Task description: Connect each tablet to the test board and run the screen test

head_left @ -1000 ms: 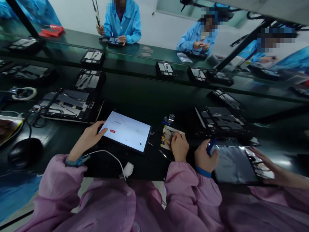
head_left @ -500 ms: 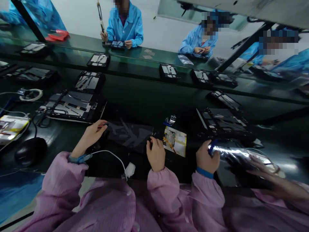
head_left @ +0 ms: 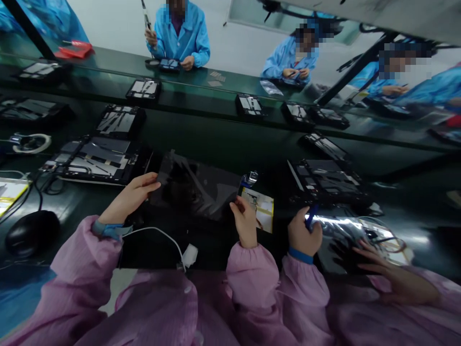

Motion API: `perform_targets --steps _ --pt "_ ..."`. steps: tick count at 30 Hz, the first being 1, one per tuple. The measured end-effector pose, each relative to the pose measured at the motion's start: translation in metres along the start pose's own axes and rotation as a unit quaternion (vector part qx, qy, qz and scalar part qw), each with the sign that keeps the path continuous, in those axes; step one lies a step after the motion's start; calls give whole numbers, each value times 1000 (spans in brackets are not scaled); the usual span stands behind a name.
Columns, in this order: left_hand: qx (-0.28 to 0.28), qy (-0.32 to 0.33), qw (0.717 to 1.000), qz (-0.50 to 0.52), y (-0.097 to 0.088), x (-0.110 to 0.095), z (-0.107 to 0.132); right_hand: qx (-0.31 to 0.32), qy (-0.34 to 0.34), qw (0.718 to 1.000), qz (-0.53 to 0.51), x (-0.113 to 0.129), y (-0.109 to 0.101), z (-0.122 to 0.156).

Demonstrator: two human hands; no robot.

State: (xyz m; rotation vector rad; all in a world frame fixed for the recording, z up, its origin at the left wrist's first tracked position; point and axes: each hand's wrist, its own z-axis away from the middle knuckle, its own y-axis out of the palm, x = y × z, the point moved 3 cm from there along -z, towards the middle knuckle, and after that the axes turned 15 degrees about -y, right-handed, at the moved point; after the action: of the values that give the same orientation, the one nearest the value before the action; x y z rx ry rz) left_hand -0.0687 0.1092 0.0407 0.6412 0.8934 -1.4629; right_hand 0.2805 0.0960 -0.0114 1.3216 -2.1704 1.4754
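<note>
Screen (head_left: 199, 186) is pinched by left hand (head_left: 128, 198) and right hand (head_left: 246, 221).

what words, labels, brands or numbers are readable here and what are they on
No text can be read.
Dark screen: no lettering shows.
Yellow-edged part: any marks are too small to read.
Mouse: no brand visible.
Open devices: any print is too small or blurred.

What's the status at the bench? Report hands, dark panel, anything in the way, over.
Left hand, right hand: holding dark panel by opposite edges. Panel face unlit. Close by: yellow-edged board, partly hidden by right hand.
</note>
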Motion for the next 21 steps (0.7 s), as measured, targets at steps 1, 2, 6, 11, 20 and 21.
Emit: perform_targets --steps 1,2,6,11,20,21 --pt "16 13 1000 9 5 -5 -1 -3 7 1000 2 0 2 -3" --pt "28 24 999 18 9 -11 -2 -6 17 1000 2 -1 4 -6" --pt "-6 35 999 36 19 -28 -1 -3 29 1000 8 -4 3 -5" --pt "-80 -48 992 88 12 -7 -3 -67 77 992 71 -8 -45 36" --pt "-92 -109 989 49 3 8 32 67 32 994 82 37 -53 64" --pt "-100 -103 989 28 4 8 32 77 25 993 81 41 -50 65"
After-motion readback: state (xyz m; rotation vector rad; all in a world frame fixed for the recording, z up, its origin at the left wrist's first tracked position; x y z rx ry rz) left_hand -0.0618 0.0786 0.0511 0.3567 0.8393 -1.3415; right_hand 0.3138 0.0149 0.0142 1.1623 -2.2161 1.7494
